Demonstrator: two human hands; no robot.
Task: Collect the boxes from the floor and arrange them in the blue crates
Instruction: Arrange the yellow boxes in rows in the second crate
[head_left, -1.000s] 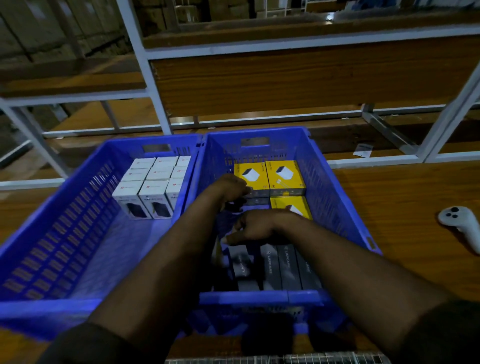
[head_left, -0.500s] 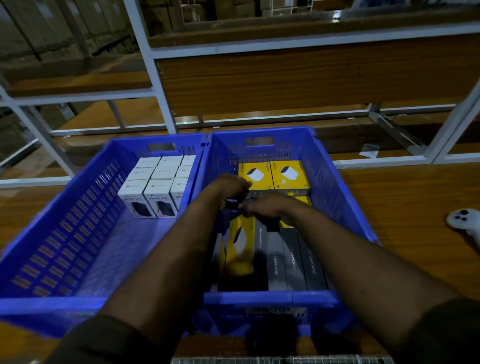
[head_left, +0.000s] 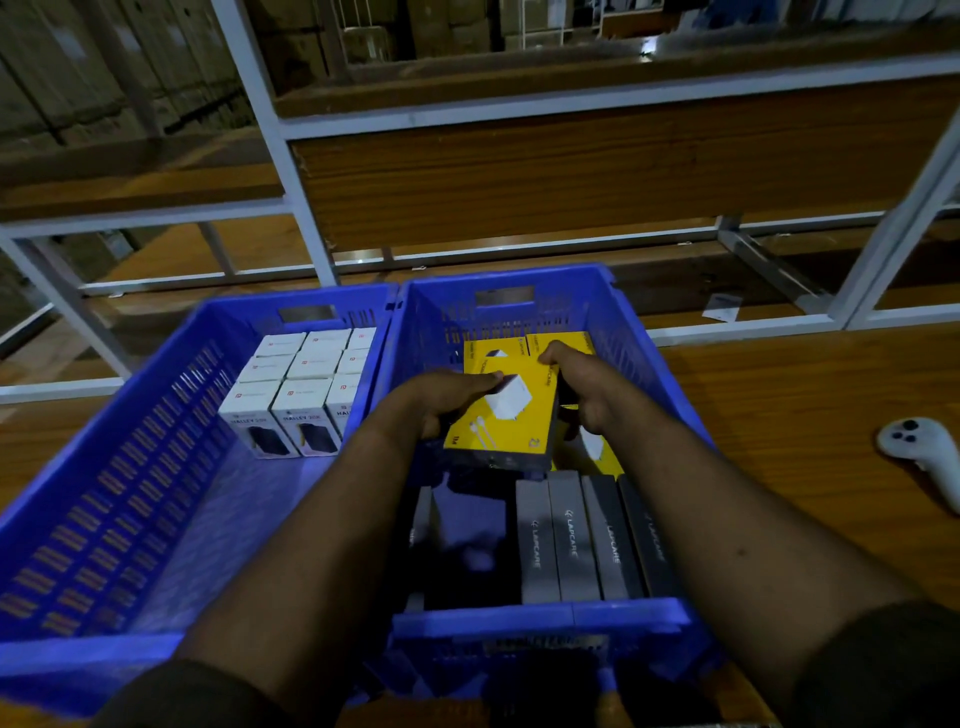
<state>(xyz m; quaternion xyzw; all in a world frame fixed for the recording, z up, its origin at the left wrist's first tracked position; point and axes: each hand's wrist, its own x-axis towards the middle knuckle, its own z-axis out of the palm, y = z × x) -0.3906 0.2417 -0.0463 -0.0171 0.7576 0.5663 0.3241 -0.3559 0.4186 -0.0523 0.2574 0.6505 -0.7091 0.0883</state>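
Two blue crates stand side by side on a wooden shelf. The left crate (head_left: 130, 467) holds several white boxes (head_left: 306, 395) at its far end. The right crate (head_left: 540, 621) holds yellow boxes (head_left: 496, 351) at the back and several grey boxes (head_left: 571, 540) standing on edge near the front. Both hands hold one yellow box (head_left: 506, 415) flat above the middle of the right crate. My left hand (head_left: 441, 400) grips its left side and my right hand (head_left: 582, 387) grips its right side.
A white handheld controller (head_left: 922, 452) lies on the wooden shelf (head_left: 805, 415) right of the crates. White metal rack posts (head_left: 275, 150) and a wooden shelf board (head_left: 571, 171) rise behind the crates. A small paper tag (head_left: 722, 306) lies at the back right.
The yellow box stood on edge among the grey boxes half a second ago. Both hands have lifted it, turned it flat and moved it toward the back of the right crate.
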